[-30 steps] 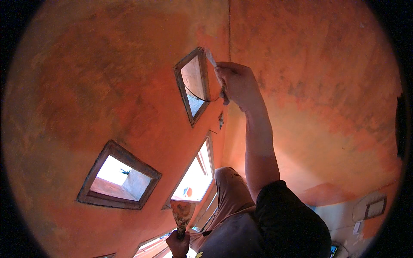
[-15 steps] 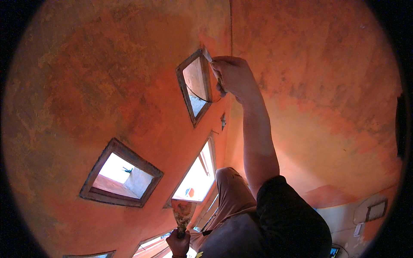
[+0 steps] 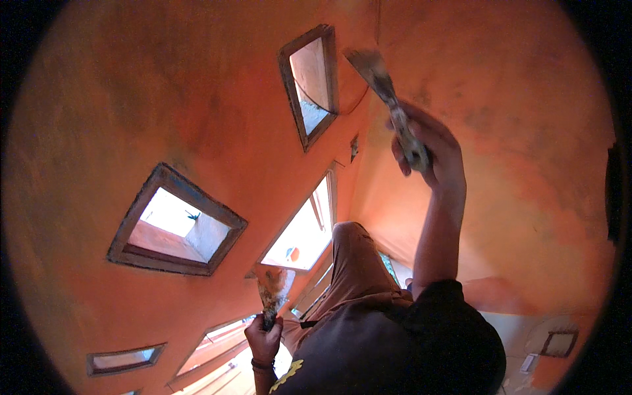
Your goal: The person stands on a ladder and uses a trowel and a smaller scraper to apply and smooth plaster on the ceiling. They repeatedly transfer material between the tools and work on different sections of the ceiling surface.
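Observation:
My right hand (image 3: 440,148) is raised, closed round the handle of a narrow, stained putty knife (image 3: 370,71), its blade tilted toward the upper left and right of the small upper window (image 3: 286,69). Whether the blade touches the wall cannot be told. Low in the middle, my left hand (image 3: 262,342) grips a wider, dirty scraper (image 3: 271,288) that points upward, in front of the orange wall below a tall bright window (image 3: 296,230).
Mottled orange walls (image 3: 99,131) meet at a corner. Other framed openings sit lower left (image 3: 125,357) and at left (image 3: 138,253). My bent knee (image 3: 349,240) is below the raised arm. A dark rectangular patch (image 3: 559,342) shows low at right.
My right hand has drawn away from the upper window toward the lower right, turning the knife's blade into fuller view. The view has tilted, so windows sit higher. My left hand is slightly higher.

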Demonstrator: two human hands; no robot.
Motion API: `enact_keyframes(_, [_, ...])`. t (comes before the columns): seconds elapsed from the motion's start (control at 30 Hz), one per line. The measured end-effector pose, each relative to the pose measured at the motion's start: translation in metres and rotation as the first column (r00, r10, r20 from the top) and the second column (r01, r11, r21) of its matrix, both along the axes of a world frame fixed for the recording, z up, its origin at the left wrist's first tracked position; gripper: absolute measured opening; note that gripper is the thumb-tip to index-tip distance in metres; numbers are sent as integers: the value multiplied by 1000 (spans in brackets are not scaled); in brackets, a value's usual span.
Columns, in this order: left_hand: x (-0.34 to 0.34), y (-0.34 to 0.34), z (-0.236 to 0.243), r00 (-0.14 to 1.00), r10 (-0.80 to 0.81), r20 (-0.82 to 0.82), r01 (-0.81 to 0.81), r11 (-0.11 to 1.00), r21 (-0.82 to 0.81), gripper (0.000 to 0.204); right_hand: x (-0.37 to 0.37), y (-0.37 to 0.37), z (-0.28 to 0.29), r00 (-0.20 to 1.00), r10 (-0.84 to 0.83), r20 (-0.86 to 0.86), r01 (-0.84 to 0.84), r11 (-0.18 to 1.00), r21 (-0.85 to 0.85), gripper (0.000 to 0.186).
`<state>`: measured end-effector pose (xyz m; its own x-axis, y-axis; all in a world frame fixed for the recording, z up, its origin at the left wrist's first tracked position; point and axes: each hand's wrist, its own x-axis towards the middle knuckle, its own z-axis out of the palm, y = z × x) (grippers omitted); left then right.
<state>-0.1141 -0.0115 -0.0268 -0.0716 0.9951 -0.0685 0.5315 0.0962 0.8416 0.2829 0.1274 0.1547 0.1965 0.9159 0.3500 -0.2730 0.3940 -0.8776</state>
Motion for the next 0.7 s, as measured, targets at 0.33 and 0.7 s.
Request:
enact_keyframes(0.33, [11, 19, 32, 971, -206, -118, 201, 978, -57, 25, -1, -56, -233, 795, 237, -559, -493, 789, -367, 55])
enact_keyframes(0.7, [33, 7, 84, 966, 4, -259, 22, 995, 100, 30, -67, -2, -224, 680, 699, -220, -729, 615, -299, 51])
